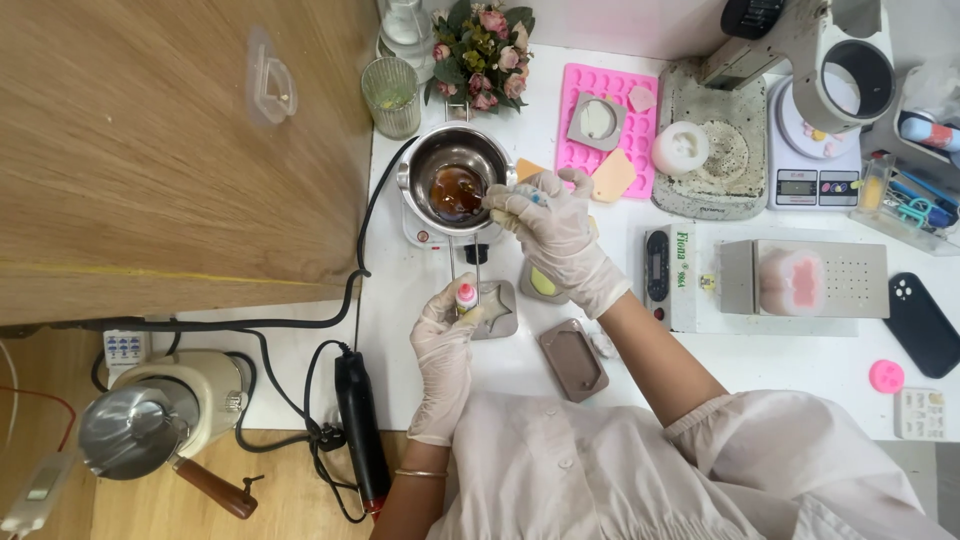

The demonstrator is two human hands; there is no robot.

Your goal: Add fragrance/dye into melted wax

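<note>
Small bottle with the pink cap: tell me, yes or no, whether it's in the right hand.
No, the left hand holds the small bottle, while the right hand is at the metal pot.

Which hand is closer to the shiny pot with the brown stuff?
Right. The right hand is at the pot rim; the left hand is lower, holding a small bottle.

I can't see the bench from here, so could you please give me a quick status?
Left hand holds small pink-capped bottle. Right hand at rim of metal pot, stirring brown liquid. Star mould beside bottle; nothing blocking.
</note>
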